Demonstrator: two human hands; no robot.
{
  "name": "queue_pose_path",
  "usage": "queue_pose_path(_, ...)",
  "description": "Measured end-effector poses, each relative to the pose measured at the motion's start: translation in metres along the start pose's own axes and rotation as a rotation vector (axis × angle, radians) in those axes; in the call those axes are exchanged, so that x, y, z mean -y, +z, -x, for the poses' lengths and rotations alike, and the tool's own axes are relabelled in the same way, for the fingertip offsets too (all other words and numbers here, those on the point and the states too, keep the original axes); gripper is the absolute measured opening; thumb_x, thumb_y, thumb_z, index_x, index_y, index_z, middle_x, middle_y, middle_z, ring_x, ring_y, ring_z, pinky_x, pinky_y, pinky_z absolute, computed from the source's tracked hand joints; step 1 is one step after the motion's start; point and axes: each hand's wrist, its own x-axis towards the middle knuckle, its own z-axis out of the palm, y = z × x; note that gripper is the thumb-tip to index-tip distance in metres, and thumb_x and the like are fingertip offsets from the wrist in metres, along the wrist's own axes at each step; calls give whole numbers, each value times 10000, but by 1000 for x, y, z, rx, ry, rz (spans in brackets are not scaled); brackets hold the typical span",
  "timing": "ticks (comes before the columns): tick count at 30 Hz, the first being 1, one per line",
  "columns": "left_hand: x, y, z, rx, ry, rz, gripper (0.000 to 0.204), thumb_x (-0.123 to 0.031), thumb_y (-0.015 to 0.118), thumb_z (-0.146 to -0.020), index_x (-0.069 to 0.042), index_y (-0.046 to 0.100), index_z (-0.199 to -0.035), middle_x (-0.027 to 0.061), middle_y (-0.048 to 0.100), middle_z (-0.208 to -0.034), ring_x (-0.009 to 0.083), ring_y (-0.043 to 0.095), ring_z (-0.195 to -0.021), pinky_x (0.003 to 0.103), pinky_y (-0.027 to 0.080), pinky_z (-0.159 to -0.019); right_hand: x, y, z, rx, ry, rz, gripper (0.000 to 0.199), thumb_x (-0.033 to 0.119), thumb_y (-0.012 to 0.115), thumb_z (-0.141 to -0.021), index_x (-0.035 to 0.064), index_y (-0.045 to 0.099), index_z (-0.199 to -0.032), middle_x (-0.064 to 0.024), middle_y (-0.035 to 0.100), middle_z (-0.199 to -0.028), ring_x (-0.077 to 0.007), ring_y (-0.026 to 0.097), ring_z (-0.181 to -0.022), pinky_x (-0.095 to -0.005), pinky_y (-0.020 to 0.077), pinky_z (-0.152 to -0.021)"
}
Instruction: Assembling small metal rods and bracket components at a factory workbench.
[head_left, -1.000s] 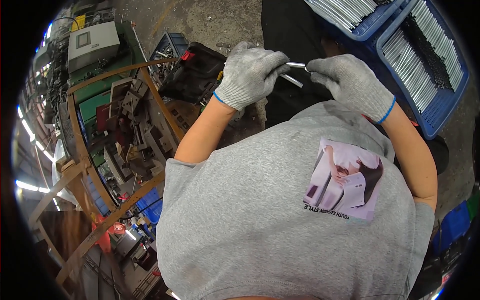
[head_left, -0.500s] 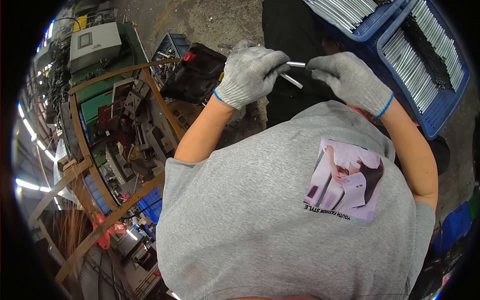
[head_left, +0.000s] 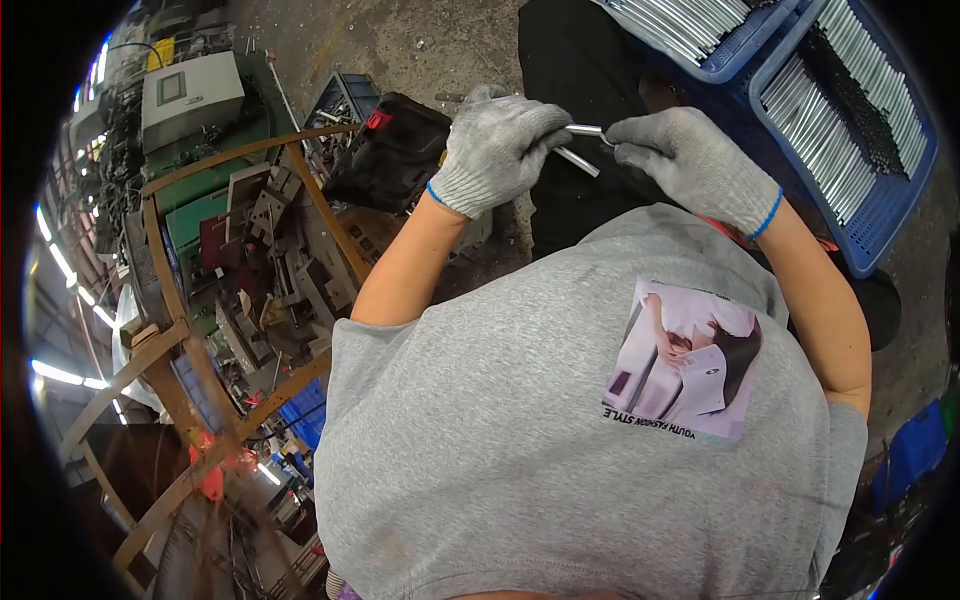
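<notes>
My left hand [head_left: 497, 147], in a grey knitted glove with a blue cuff edge, is closed around two shiny metal rods. The upper rod [head_left: 584, 130] points right from between thumb and fingers. Below it, the lower rod [head_left: 579, 162] slants down to the right. Their other ends are hidden in the glove. My right hand [head_left: 695, 162], gloved alike, has thumb and fingers pinched close to the free end of the upper rod. What sits in that pinch is too small to make out.
Blue plastic crates [head_left: 858, 240] filled with rows of similar metal rods stand at the upper right. An open black case [head_left: 385, 150] lies beyond my left forearm. Farther left are a rusty metal frame [head_left: 325, 215], a grey control box [head_left: 190, 95] and piled metal parts.
Both hands have shifted slightly left with the rods. My right fingertips now show a small gap from the upper rod's end.
</notes>
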Motion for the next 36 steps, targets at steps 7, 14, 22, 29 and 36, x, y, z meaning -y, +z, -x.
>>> queue_pose_path(7,-4,7,-3,157,-494,783,246,-305,655,-968,-77,652,-1061,17,618,-797,124,554,-676,278,452,-656,15,-22,11,-60,100,-172,277,90,590,-977,-26,678,-1212,-68,674,-755,-114,611,-677,-263,516,-652)
queue_pose_path(14,-43,31,-26,173,-623,1641,354,-400,627,-980,-72,536,-1078,-5,486,-783,87,416,-631,226,364,-570,5,-19,35,-269,170,-436,304,130,653,-933,-43,678,-1183,-71,699,-838,-97,633,-749,-240,516,-685)
queue_pose_path(22,-66,67,-46,322,-636,1822,414,-454,628,-964,-50,554,-1013,1,515,-760,85,449,-623,241,382,-576,0,-19,54,-391,172,-592,368,162,728,-875,-37,681,-1181,-92,712,-947,-97,647,-842,-249,533,-772)
queue_pose_path(29,-64,89,-61,406,-654,1886,375,-424,611,-971,-52,587,-926,10,530,-689,99,475,-606,257,401,-597,-12,-27,58,-464,171,-477,340,171,727,-873,-42,689,-1135,-111,716,-905,-109,650,-811,-261,530,-761)
queue_pose_path(36,-23,77,-127,458,-643,1512,354,-352,588,-996,-1,616,-1036,16,588,-740,129,530,-659,269,454,-644,-34,-26,66,-616,354,-503,282,191,687,-944,-16,688,-1134,24,602,-778,-25,474,-638,-215,394,-550)
